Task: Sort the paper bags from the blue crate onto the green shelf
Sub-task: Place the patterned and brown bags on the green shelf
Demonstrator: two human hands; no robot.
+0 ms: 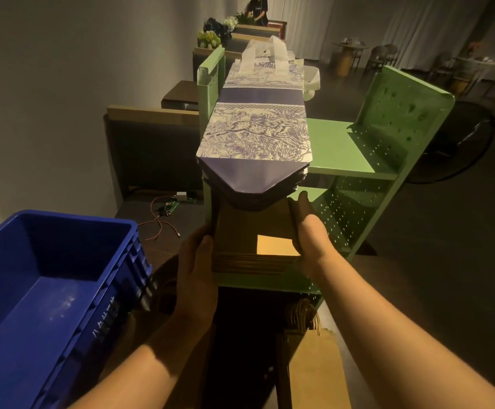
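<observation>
Brown kraft bag stack [252,231], flat, squared btwn left hand [194,261], right hand [308,228].

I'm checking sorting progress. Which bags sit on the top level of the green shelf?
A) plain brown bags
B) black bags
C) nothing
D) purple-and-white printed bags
D: the stack of purple-and-white printed bags lies on the green shelf's top level, while the brown bags sit a level below.
</observation>
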